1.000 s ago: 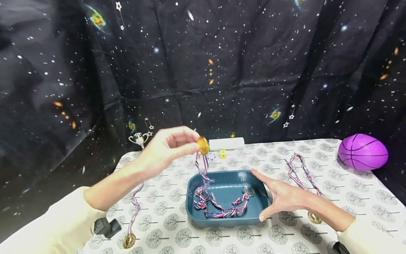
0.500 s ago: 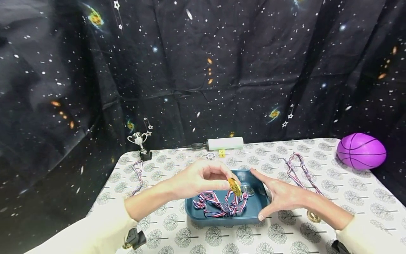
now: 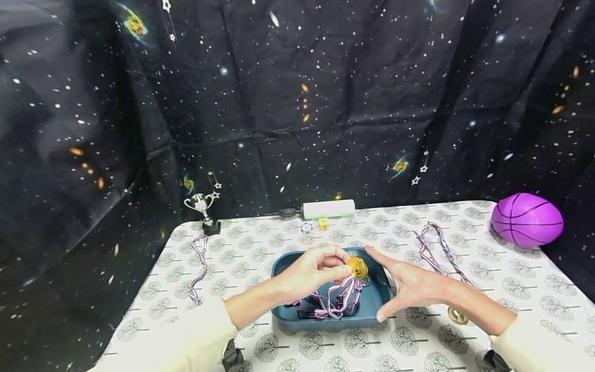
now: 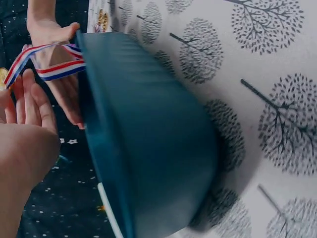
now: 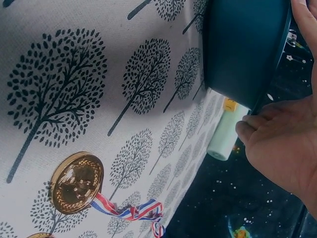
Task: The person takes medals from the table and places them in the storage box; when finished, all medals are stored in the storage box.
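Note:
My left hand (image 3: 313,271) pinches a gold medal (image 3: 358,267) by its edge, over the dark teal plastic bin (image 3: 334,324). From the medal its red, white and blue ribbon (image 4: 62,72) drops into the bin, where more striped ribbon lies bunched. A sliver of a second medal (image 3: 368,281) shows behind the gold one. At the bin's right end my right hand (image 3: 413,284) grips it, thumb at the near corner and fingers at the far corner. Another gold medal (image 5: 77,182) with a striped ribbon (image 3: 432,248) lies on the table by my right forearm.
Left on the tree-patterned tablecloth (image 3: 260,341) lies another striped ribbon (image 3: 200,268), near a small silver trophy cup (image 3: 201,204). Along the back are a pale cylinder (image 3: 328,208), a yellow letter cube (image 3: 323,223) and a poker chip (image 3: 306,228). A purple ball (image 3: 527,220) sits back right.
My left hand has carried the gold medal right and down, from above the bin's left end to close over its right part. The ribbon now gathers in the bin. My right hand keeps its hold.

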Demonstrator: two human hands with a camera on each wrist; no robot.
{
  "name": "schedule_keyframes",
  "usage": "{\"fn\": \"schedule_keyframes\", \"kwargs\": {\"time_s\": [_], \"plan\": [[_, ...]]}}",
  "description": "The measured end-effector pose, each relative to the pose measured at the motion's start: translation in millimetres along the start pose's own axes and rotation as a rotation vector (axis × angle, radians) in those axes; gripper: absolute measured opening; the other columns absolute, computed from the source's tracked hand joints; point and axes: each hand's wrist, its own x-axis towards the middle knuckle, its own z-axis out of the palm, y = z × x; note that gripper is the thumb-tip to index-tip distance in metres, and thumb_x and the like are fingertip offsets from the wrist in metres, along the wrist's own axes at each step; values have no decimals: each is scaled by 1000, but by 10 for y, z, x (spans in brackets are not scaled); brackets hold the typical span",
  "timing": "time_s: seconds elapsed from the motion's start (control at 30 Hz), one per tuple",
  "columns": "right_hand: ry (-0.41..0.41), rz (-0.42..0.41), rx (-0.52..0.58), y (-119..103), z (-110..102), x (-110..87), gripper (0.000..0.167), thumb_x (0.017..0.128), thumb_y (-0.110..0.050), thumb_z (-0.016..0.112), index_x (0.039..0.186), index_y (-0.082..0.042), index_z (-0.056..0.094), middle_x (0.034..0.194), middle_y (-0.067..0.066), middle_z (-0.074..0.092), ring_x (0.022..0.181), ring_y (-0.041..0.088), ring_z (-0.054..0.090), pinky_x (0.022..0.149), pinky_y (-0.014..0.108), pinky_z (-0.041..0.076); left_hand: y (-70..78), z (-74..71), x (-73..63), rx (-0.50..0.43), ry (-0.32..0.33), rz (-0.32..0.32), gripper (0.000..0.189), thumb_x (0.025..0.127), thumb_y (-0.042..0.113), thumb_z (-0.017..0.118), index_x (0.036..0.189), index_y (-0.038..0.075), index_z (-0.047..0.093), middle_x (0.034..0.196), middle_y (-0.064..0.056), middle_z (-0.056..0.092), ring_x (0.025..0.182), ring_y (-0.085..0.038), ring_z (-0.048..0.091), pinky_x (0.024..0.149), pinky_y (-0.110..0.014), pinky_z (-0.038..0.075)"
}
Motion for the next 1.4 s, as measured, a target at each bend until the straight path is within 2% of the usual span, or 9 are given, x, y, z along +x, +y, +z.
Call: {"fn": "schedule_keyframes", "kwargs": {"time_s": [0.1, 0.23, 0.4, 0.47, 0.53, 0.7, 0.9, 1.2, 1.4], "plan": [[1, -8, -18, -5, -4, -3, 143, 69, -43, 100, 169, 1, 8, 171, 32, 18, 155, 51, 20, 122, 69, 17, -133, 22, 69, 7, 92, -40, 18, 106, 12, 66, 121, 1, 67, 96, -3, 75, 82, -14, 67, 80, -30, 60], [2, -2, -22, -15, -7, -10, 144, 68, -44, 100, 169, 0, 7, 170, 32, 18, 155, 52, 20, 122, 69, 18, -324, 57, 174, 15, 218, -93, 18, 104, 10, 69, 117, -1, 70, 94, -7, 77, 79, -14, 71, 82, -36, 65], [2, -14, -13, -20, -4, -14, 143, 69, -42, 100, 169, 1, 8, 171, 32, 17, 156, 51, 20, 122, 70, 18, -522, 114, 247, 142, 377, -169, 11, 99, 12, 76, 107, 3, 77, 83, -4, 77, 72, -14, 73, 72, -30, 64], [3, -26, -13, -17, -2, -13, 142, 69, -42, 100, 169, 2, 9, 171, 32, 17, 156, 52, 19, 122, 71, 18, -574, 134, 264, 181, 419, -204, 9, 98, 13, 79, 102, 6, 79, 80, -2, 76, 70, -15, 73, 68, -28, 63], [2, -14, -9, -16, 4, -8, 142, 69, -42, 100, 169, 1, 9, 172, 31, 16, 156, 51, 18, 122, 70, 17, -604, 149, 283, 180, 446, -235, 6, 96, 12, 80, 98, 6, 81, 78, -2, 76, 70, -17, 75, 67, -29, 64], [3, 13, -10, -28, 7, -8, 144, 68, -43, 100, 169, 0, 8, 172, 30, 15, 157, 49, 18, 123, 69, 17, -628, 179, 332, 187, 462, -295, 5, 95, 10, 81, 91, 6, 82, 75, -1, 77, 69, -18, 77, 64, -29, 65], [0, 19, -33, -32, 5, -10, 144, 67, -44, 100, 169, 0, 8, 172, 30, 15, 156, 50, 19, 123, 68, 17, -643, 208, 376, 249, 472, -358, 10, 94, 7, 81, 83, 8, 82, 66, 1, 75, 57, -15, 74, 56, -27, 63], [-8, 21, 1, -34, 7, -3, 144, 68, -41, 100, 169, 1, 6, 172, 30, 11, 157, 50, 14, 123, 68, 14, -709, 230, 405, 293, 474, -354, 17, 92, 11, 84, 76, 11, 81, 61, 2, 72, 52, -13, 71, 51, -25, 61], [-3, 5, -28, -30, 4, -9, 143, 69, -44, 99, 169, 1, 7, 172, 30, 13, 156, 50, 18, 123, 69, 16, -678, 199, 376, 354, 452, -328, 16, 93, 15, 84, 78, 13, 78, 63, 4, 73, 55, -13, 72, 51, -25, 61]]}}
